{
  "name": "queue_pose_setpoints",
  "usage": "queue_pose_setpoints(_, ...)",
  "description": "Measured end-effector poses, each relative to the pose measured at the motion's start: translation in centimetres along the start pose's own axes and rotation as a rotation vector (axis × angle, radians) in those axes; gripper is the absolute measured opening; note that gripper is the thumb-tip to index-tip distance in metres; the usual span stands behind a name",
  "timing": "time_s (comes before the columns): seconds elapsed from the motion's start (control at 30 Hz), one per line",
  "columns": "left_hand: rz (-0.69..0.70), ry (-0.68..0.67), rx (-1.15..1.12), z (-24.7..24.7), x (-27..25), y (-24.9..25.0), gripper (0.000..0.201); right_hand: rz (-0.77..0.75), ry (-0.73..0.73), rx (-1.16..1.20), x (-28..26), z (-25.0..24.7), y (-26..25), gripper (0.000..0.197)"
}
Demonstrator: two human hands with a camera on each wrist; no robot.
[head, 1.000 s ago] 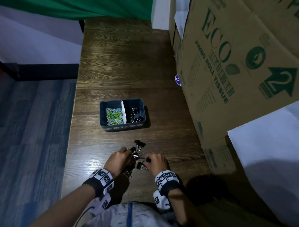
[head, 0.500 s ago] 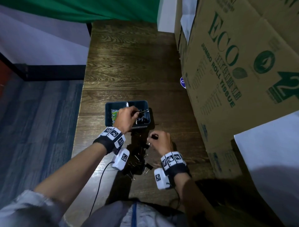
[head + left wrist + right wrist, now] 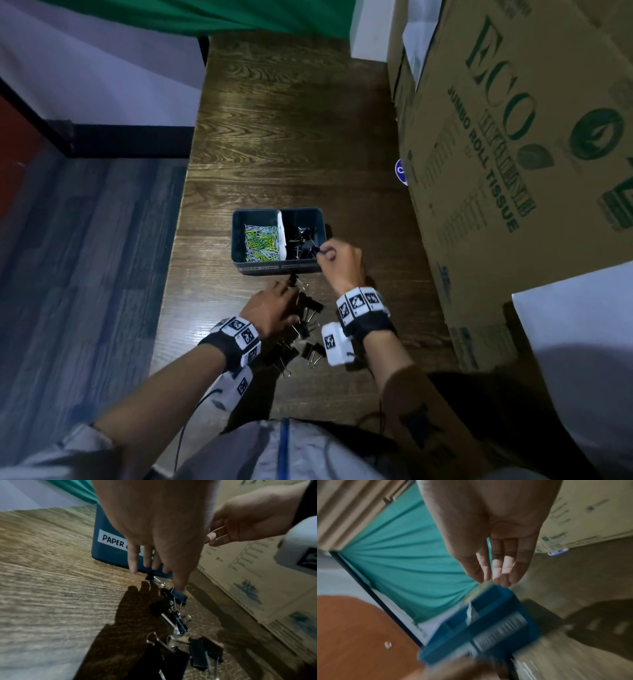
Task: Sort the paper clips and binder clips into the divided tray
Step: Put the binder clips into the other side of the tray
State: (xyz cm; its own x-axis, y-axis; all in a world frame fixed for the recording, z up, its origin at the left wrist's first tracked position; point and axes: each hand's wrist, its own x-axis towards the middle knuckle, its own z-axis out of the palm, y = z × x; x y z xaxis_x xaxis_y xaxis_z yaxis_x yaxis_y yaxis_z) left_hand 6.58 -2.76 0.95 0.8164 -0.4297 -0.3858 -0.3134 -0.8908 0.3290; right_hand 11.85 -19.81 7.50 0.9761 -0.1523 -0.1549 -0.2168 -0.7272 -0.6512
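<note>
The right hand hangs at the near right corner of the divided tray, fingers curled; the left wrist view shows thin wire loops pinched in it, probably a binder clip's handles. The left hand, fingers straight, touches the binder clips lying just before the tray, so it is nearer to them.

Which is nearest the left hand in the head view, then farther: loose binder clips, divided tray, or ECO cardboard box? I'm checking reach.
From the left hand:
1. Loose binder clips, on the table right under and beside the fingers.
2. Divided tray, just ahead of the hand.
3. ECO cardboard box, far off to the right.
</note>
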Motion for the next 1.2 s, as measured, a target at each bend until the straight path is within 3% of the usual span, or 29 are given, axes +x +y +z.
queue_pose_setpoints(0.1, -0.011, -0.205, 0.103, 0.8, 1.3, 0.4, 0.109, 0.061, -0.196, -0.122, -3.2, 1.7, 3.2, 0.019)
queue_pose_setpoints(0.23, -0.025, -0.28, 0.254, 2.1, 2.3, 0.5, 0.139, 0.108, -0.601, -0.347, -6.8, 4.0, 7.0, 0.109)
queue_pose_setpoints(0.33, 0.006, -0.271, 0.329, 2.8, 1.6, 0.7, 0.142, 0.027, -0.712, -0.512, -8.1, 4.8, 8.3, 0.135)
queue_pose_setpoints(0.5, 0.004, -0.176, 0.221, 4.1, -0.7, 0.5, 0.121, -0.092, -0.651, -0.521, -8.1, 5.7, 8.1, 0.13)
queue_pose_setpoints(0.63, -0.024, -0.043, 0.102, 4.4, -1.9, 0.3, 0.095, -0.185, -0.63, -0.54, -7.6, 5.8, 7.2, 0.105)
queue_pose_setpoints(0.7, -0.087, -0.029, 0.073, 4.4, -2.1, 0.1, 0.109, -0.175, -0.569, -0.51, -7.8, 6.1, 7.2, 0.091)
queue_pose_setpoints(0.77, -0.117, -0.128, 0.09, 4.5, -2.3, 0.1, 0.126, -0.158, -0.517, -0.494, -8.0, 6.2, 7.3, 0.085)
queue_pose_setpoints(0.83, -0.107, -0.205, 0.138, 4.7, -2.3, 0.2, 0.127, -0.155, -0.494, -0.477, -8.2, 6.3, 7.5, 0.079)
queue_pose_setpoints(1.03, -0.081, -0.055, 0.042, 4.9, -2.5, 0.5, 0.063, -0.069, -0.442, -0.445, -8.8, 5.9, 7.9, 0.065)
queue_pose_setpoints(1.2, -0.084, -0.075, 0.065, 4.2, -2.7, 0.9, 0.051, 0.006, -0.405, -0.388, -8.8, 5.1, 8.1, 0.043)
